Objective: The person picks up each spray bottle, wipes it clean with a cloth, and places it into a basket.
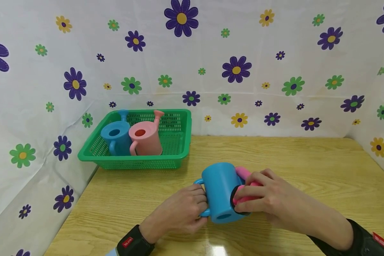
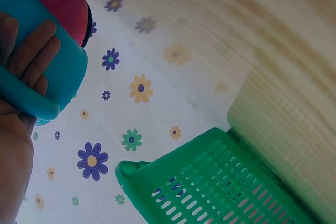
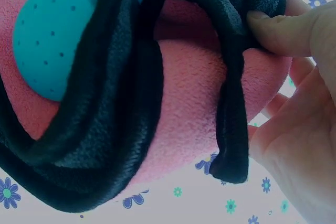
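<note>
A blue watering can (image 1: 220, 188) is tipped over in front of me, its top opening turned toward me. My left hand (image 1: 187, 206) grips its handle, and in the left wrist view the fingers (image 2: 34, 51) pass through the handle and lie along the can's wall. With my right hand (image 1: 264, 195) I pinch a pink cloth (image 3: 186, 77) with dark edging, which is bunched at the can's spout side. In the right wrist view the blue sprinkler head (image 3: 50, 40) pokes out between folds of this cloth.
At the back left of the wooden table (image 1: 294, 160) stands a green basket (image 1: 137, 162). Inside it, on its left side, are another blue watering can (image 1: 121, 142) and a pink watering can (image 1: 150, 140). A flower-patterned white sheet (image 1: 166, 53) hangs behind.
</note>
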The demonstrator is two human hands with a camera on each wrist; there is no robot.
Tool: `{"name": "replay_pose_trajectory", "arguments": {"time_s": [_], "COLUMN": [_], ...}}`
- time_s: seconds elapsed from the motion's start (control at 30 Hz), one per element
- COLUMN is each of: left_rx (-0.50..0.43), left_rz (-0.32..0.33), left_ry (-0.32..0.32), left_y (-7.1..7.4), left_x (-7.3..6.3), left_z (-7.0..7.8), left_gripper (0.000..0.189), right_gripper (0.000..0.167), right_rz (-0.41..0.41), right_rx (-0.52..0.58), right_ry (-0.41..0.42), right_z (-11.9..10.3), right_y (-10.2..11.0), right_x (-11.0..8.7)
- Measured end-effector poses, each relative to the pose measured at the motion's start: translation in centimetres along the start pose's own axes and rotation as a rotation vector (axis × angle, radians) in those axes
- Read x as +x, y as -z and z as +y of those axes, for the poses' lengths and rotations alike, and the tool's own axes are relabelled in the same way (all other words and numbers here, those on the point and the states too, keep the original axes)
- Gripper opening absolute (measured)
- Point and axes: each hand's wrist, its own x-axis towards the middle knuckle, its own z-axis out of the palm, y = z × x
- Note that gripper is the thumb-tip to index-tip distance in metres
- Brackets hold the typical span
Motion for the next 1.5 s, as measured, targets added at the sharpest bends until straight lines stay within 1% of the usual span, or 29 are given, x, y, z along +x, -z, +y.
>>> {"name": "replay_pose_trajectory", "arguments": {"time_s": [0.13, 0.37, 0.53, 0.7, 0.93, 1.13, 1.27, 1.37, 1.5], "left_rx": [0.004, 0.011, 0.016, 0.008, 0.004, -0.014, -0.001, 0.003, -0.001], "left_rz": [0.009, 0.021, 0.031, 0.031, 0.029, 0.013, 0.028, 0.034, 0.03], "left_ry": [0.003, -0.003, -0.016, -0.03, -0.089, -0.103, -0.131, -0.151, -0.149], "left_y": [-0.1, -0.1, -0.2, -0.2, -0.2, -0.1, 0.0, 0.1, 0.1], "left_x": [-0.1, -0.1, -0.1, -0.1, 0.2, 0.3, 0.5, 0.6, 0.6], "left_z": [0.0, 0.0, 0.1, 0.2, 0.7, 1.3, 1.7, 1.9, 2.2], "left_gripper": [0.023, 0.024, 0.026, 0.027, 0.025, 0.026, 0.027, 0.027, 0.027], "right_gripper": [0.059, 0.06, 0.061, 0.061, 0.061, 0.06, 0.06, 0.057, 0.053], "right_rz": [0.025, 0.026, 0.046, 0.065, 0.065, 0.09, 0.091, 0.101, 0.123], "right_rx": [-0.006, -0.009, -0.014, 0.008, 0.033, 0.047, 0.062, 0.063, 0.047], "right_ry": [0.013, 0.004, 0.012, 0.007, -0.027, -0.063, -0.103, -0.125, -0.139], "right_z": [0.0, 0.0, 0.1, 0.3, 1.0, 2.2, 3.1, 3.6, 4.4], "right_y": [-0.1, -0.2, -0.3, -0.5, -0.8, -1.3, -1.6, -1.8, -2.0], "right_x": [-0.1, -0.1, 0.0, 0.0, -0.1, -0.5, -0.9, -1.1, -1.3]}}
